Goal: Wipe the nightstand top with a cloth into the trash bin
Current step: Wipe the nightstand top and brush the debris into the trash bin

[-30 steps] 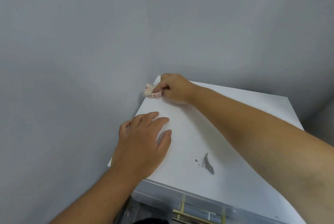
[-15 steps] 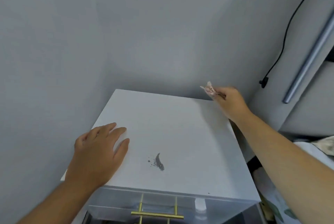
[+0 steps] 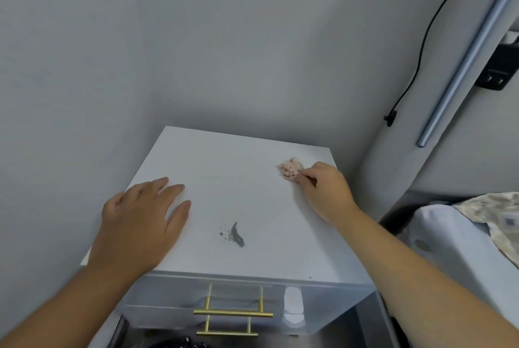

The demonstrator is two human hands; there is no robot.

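Note:
The white nightstand top (image 3: 230, 173) fills the middle of the view. A small pile of dark grey dust (image 3: 235, 234) lies near its front centre. My right hand (image 3: 324, 191) pinches a small pink-spotted cloth (image 3: 290, 169) and presses it on the top near the back right corner. My left hand (image 3: 143, 218) lies flat with fingers spread on the front left part of the top. A black trash bag (image 3: 179, 343) shows at the bottom edge below the drawers.
Grey walls close in behind and on the left. Two drawers with brass handles (image 3: 233, 314) face me. A bed with patterned bedding (image 3: 483, 221) stands to the right. A black cable (image 3: 421, 47) and a metal rail (image 3: 466, 58) run along the right wall.
My right hand swept the cloth from the back left corner to the back right, then came forward a little and set it down on the top. My left hand stayed flat.

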